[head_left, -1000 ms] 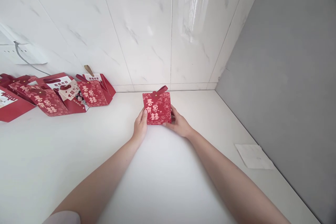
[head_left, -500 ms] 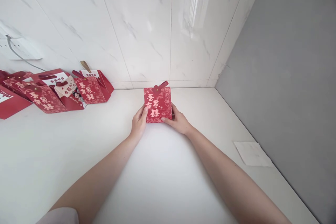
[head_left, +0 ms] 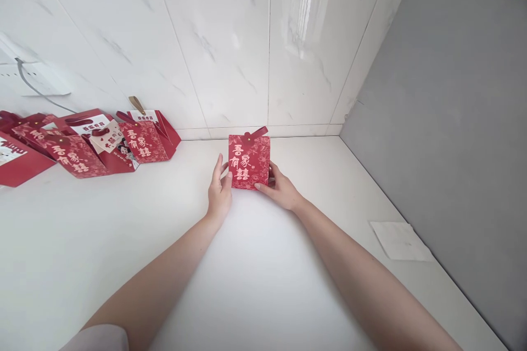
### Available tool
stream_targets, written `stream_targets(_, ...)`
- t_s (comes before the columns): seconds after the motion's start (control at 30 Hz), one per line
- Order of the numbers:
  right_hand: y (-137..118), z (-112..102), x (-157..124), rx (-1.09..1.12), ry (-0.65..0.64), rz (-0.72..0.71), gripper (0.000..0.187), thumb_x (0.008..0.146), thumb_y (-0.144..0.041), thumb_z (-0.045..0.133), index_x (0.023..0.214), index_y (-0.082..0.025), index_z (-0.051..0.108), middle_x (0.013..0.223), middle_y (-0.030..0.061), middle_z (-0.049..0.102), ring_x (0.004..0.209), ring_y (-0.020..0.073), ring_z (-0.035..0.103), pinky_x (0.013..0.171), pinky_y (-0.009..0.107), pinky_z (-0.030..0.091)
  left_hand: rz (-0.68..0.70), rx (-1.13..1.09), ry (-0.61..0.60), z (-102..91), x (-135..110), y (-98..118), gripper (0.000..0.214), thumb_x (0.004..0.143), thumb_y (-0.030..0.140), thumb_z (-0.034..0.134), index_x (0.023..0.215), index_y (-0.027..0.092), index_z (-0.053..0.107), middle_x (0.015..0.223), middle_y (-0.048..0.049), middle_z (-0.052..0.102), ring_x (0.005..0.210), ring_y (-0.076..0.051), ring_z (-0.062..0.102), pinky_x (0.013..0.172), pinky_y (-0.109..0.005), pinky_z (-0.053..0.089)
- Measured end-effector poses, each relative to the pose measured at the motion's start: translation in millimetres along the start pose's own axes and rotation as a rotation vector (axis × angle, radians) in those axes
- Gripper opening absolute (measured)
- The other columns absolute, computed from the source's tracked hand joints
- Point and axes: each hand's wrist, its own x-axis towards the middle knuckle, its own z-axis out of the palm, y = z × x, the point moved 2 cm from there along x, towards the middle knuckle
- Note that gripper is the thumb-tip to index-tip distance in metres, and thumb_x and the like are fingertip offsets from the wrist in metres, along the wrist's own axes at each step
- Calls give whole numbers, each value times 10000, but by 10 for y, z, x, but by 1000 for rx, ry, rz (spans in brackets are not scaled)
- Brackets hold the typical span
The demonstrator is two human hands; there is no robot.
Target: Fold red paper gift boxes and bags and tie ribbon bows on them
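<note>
A red gift box (head_left: 249, 162) with pale Chinese lettering, a floral print and a red ribbon loop (head_left: 256, 134) at its top stands upright on the white tabletop, near the tiled wall. My right hand (head_left: 282, 186) grips its lower right side, thumb on the front and the other fingers partly hidden behind. At the left edge is my left hand (head_left: 219, 189), its fingers spread upward and apart, the thumb at or just touching the box's edge.
Along the wall at left stand several more red gift boxes (head_left: 144, 142), close together. A grey cable (head_left: 37, 88) runs down from a wall socket (head_left: 41, 78) behind them. A folded white paper (head_left: 401, 241) lies at right beside the grey panel (head_left: 453, 120).
My left hand has loosened from the box, its fingers lifting away from the left side. My right hand keeps its hold. The view has shifted slightly.
</note>
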Motion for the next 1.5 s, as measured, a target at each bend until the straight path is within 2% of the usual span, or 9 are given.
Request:
stream_targets(0.1, -39, 13, -10, -35, -7, -19, 668, 910, -547, 486, 1492, -290, 280, 1377, 61, 545, 1167, 272, 580, 1032, 490, 430, 81, 148, -63, 48, -50, 15, 692, 887, 463, 550, 1496, 375, 234, 1529, -42, 334, 1378, -263, 374, 1105, -427, 372)
stream_targets(0.2, -138, 50, -49, -15, -2, -60, 574, 958, -547, 372, 1480, -316, 313, 1439, 13, 488, 1307, 249, 468, 1115, 465, 341, 152, 329, -132, 98, -89, 24, 1083, 674, 462, 781, 1521, 350, 114, 1575, -81, 180, 1463, -329, 144, 1159, -532, 233)
stream_targets(0.27, -234, 81, -80, 39, -3, -127, 561, 967, -534, 361, 1483, -321, 308, 1468, -9, 453, 1346, 223, 426, 1137, 421, 322, 164, 321, -159, 110, -95, 27, 1255, 579, 445, 842, 1527, 330, 28, 1569, -109, 172, 1456, -345, 157, 1158, -544, 226)
stream_targets(0.43, -397, 139, -130, 209, -78, -210, 589, 939, -527, 456, 1476, -327, 323, 1509, -9, 391, 1387, 224, 367, 1130, 399, 348, 45, -34, -367, 125, -83, 44, 878, 795, 504, 620, 1521, 284, 178, 1498, -106, 372, 1306, -307, 448, 1059, -449, 414)
stream_targets(0.7, -235, 80, -88, 308, -179, -62, 690, 886, -507, 566, 1486, -312, 286, 1541, 27, 329, 1406, 264, 324, 1130, 483, 337, 62, -228, -554, 154, -100, 77, 696, 889, 437, 508, 1506, 256, 242, 1542, -73, 315, 1378, -320, 346, 1121, -480, 335)
stream_targets(0.87, -185, 46, -78, 278, -183, -58, 628, 892, -463, 578, 1452, -300, 346, 1507, 43, 388, 1349, 255, 408, 1107, 470, 365, 85, -136, -518, 152, -95, 6, 773, 880, 391, 539, 1528, 284, 133, 1542, -70, 307, 1366, -320, 353, 1116, -505, 333)
stream_targets(1.1, -182, 34, -73, 89, -117, -123, 539, 898, -442, 559, 1394, -283, 419, 1400, 50, 517, 1227, 237, 529, 1035, 425, 428, 125, -40, -423, 141, -86, -14, 788, 826, 338, 588, 1505, 274, 193, 1466, -110, 395, 1237, -299, 494, 988, -483, 465)
stream_targets(1.27, -143, 48, -74, -100, 171, -119, 356, 946, -472, 434, 1211, -251, 520, 1074, 49, 684, 934, 234, 649, 845, 393, 500, 402, 389, -95, 111, -174, 227, 828, 650, 232, 734, 1400, 262, 384, 1417, -111, 390, 1321, -321, 392, 1081, -499, 371)
stream_targets(1.5, -176, 132, -143, 0, 202, -92, 468, 966, -524, 346, 1353, -261, 353, 827, 25, 687, 736, 232, 654, 745, 381, 513, 602, 433, -61, 126, -220, 360, 869, 608, 227, 731, 1389, 240, 352, 1408, -130, 363, 1329, -319, 370, 1094, -504, 348)
